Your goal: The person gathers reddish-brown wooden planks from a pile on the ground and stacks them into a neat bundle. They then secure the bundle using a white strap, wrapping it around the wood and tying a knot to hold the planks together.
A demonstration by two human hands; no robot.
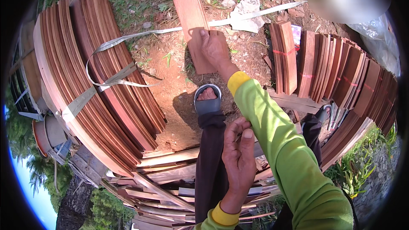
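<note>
My right hand (214, 49), its arm in a green sleeve with a yellow cuff, grips the right edge of a short reddish wooden board (187, 12) ahead of me, thumb on the top face. The board slants over the dirt, and a pale flat strap (168, 30) runs across the ground behind it. Nearer my body is my left hand (239, 155), palm up, close beside the right forearm. Its fingers curl loosely with the thumb apart, and nothing shows in them.
A large stack of long boards (91, 81) stands at left, with a strap (79, 102) around it. Red-tied bundles of short boards (283, 57) line the right. Loose planks (170, 172) lie around my legs. Plastic sheeting (377, 38) and a blurred patch are at the far right.
</note>
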